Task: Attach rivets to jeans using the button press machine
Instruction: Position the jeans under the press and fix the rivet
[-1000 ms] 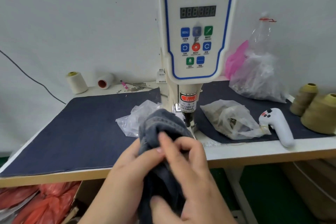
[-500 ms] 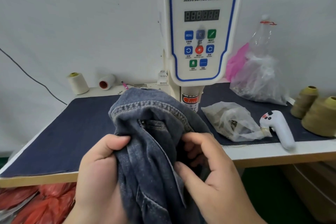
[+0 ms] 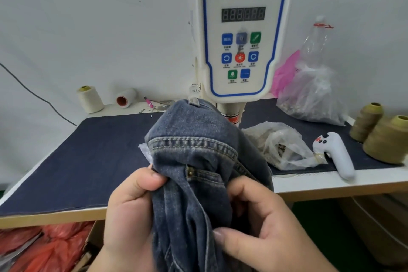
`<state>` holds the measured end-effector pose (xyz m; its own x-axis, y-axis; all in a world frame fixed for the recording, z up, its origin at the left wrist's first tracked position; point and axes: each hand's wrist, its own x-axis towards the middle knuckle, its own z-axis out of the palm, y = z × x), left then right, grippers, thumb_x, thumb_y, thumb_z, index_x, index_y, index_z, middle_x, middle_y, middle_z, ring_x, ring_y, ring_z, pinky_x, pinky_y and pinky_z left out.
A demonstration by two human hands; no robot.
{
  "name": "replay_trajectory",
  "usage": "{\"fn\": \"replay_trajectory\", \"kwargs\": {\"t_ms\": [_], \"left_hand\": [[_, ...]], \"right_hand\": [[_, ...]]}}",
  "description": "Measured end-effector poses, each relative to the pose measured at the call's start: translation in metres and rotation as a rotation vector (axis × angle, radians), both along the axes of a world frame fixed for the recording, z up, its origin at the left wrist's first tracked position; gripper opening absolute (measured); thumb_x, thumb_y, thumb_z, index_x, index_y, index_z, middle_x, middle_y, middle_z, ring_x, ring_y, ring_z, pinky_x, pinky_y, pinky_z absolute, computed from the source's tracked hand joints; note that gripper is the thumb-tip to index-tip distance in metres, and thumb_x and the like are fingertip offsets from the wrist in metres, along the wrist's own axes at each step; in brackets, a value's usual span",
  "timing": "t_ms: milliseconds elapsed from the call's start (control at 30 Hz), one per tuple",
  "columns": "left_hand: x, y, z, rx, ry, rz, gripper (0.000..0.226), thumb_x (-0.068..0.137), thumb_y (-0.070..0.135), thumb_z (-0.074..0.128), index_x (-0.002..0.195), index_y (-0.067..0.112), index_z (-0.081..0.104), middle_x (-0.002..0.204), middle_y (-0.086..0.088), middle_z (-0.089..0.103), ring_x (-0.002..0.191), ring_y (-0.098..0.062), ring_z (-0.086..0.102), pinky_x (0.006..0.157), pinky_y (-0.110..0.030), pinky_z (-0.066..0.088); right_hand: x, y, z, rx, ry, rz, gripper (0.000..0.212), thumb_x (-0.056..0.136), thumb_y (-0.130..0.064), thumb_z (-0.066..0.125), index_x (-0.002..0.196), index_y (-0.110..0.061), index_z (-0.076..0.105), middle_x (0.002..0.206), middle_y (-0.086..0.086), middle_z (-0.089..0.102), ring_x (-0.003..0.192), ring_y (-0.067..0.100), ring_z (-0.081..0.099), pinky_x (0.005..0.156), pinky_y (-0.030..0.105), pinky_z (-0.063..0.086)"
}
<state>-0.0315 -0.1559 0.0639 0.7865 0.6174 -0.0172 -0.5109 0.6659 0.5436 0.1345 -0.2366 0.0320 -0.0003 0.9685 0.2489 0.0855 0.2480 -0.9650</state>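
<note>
**Lining up the next rivet spot: keep the denim bunched tight**

Head view, the only one here: both hands are holding the jeans (image 3: pixel 194 161) up in front of the button press machine (image 3: pixel 240 33), above the near edge of the table (image 3: pixel 331 183). The left hand (image 3: pixel 130 210) is pinching the fabric on its left side, thumb on top, and the right hand (image 3: pixel 262 218) is curling round the bunched denim from the right, so the hands are sitting close together with the cloth clamped between them. One rivet (image 3: pixel 189 171) is already showing at a pocket corner just under the stitched waistband, right between the thumbs.

My guess is the person is hunting for the next pocket corner to feed under the press head, which is hidden behind the denim right now.

Tips for doing this bit well:
- Be flattening the pocket corner into a single neat layer before sliding it in, since folds could get riveted together.
- Be keeping fingertips back from the die; the warning label is partly hidden.
- The bag of parts (image 3: pixel 282 146) is lying just beside the machine on the dark mat (image 3: pixel 77 161), near enough to reach.
</note>
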Motion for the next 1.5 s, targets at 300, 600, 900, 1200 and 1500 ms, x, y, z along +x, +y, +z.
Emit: {"fn": "replay_trajectory", "kwargs": {"t_ms": [300,600,900,1200,1500], "left_hand": [[0.004,0.001,0.0,-0.021,-0.007,0.185,0.083,0.028,0.006,0.081,0.109,0.005,0.064,0.108,-0.028,0.068,0.086,-0.046,0.07,0.073,-0.062,0.057],[0.002,0.004,-0.027,0.029,-0.15,0.038,0.06,0.067,0.004,0.056,0.127,0.0,0.061,0.131,-0.033,0.057,0.115,-0.049,0.061,0.096,-0.062,0.048],[-0.005,0.005,-0.033,0.387,0.531,0.558,0.048,0.069,-0.01,0.047,0.096,0.017,0.075,0.098,-0.025,0.072,0.084,-0.032,0.073,0.066,-0.037,0.059],[-0.026,0.0,-0.027,1.067,1.259,0.474,0.042,0.06,0.062,0.066,0.09,0.033,0.064,0.077,0.009,0.07,0.07,0.0,0.063,0.07,-0.022,0.051],[-0.013,-0.007,-0.043,2.014,0.831,0.555,0.031,0.093,0.057,0.056,0.118,0.039,0.053,0.12,0.02,0.053,0.11,-0.002,0.055,0.094,-0.025,0.046]], "right_hand": [[0.013,0.005,-0.001,-0.164,0.454,0.206,0.041,0.067,-0.043,0.086,0.076,-0.011,0.062,0.077,0.013,0.054,0.074,0.022,0.053,0.066,0.028,0.044],[0.024,0.006,-0.011,-0.543,0.441,0.09,0.018,0.051,-0.024,0.081,0.06,-0.014,0.069,0.069,0.008,0.058,0.065,0.02,0.057,0.06,0.029,0.045],[0.028,-0.018,0.008,-0.356,-0.359,-0.286,0.005,0.081,-0.042,0.075,0.084,-0.041,0.071,0.078,-0.013,0.072,0.074,0.0,0.066,0.072,0.022,0.051],[0.037,-0.044,0.03,0.204,-0.844,-0.447,0.022,0.066,-0.047,0.076,0.055,-0.033,0.064,0.056,-0.021,0.057,0.053,-0.009,0.054,0.051,-0.002,0.033],[0.025,-0.026,0.025,0.51,-1.214,-0.236,0.03,0.085,-0.04,0.071,0.057,-0.029,0.068,0.056,-0.019,0.06,0.053,-0.005,0.058,0.053,0.008,0.045]]}}
